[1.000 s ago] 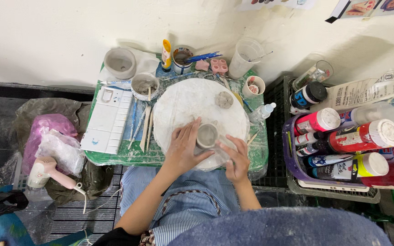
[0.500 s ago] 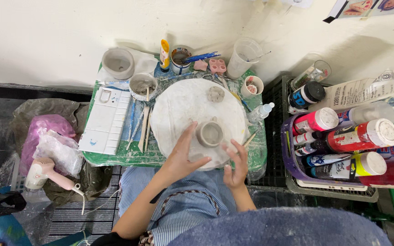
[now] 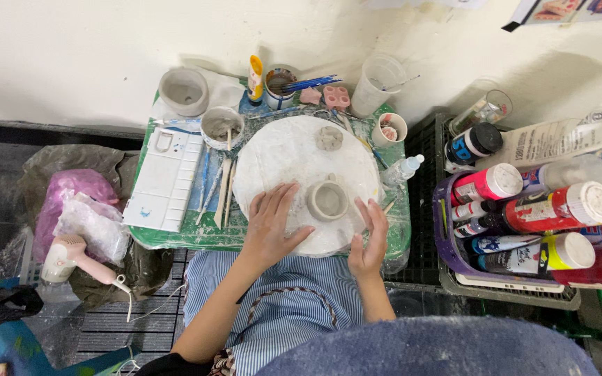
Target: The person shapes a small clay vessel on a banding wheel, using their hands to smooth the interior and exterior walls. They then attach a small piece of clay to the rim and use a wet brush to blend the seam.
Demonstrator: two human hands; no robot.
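The small grey unfired clay cup with a stub handle [image 3: 327, 200] sits on the round white plaster-dusted board [image 3: 280, 157], toward its near right edge, upright with its mouth facing up. My left hand [image 3: 271, 226] lies flat on the board just beside the cup, fingers spread, its grip released and holding nothing. My right hand [image 3: 369, 237] stands on edge at the cup's other side, near it but apart, also open and empty. I judge I am between touches in shaping or turning the cup; closing in again calls for light, even pressure from both sides, since the wall looks soft.

Farther back on the board rests a small grey clay lump [image 3: 329, 138]. Left of the board lie pale wooden modelling sticks [image 3: 224, 191] and a white plastic paint palette [image 3: 165, 179] on the green-covered desk [image 3: 175, 235].

I cannot tell whether my right fingertips touch the board or hover. The cup's far wall and its foot are hard to make out, and my blue striped apron [image 3: 283, 306] hides the desk's near edge.
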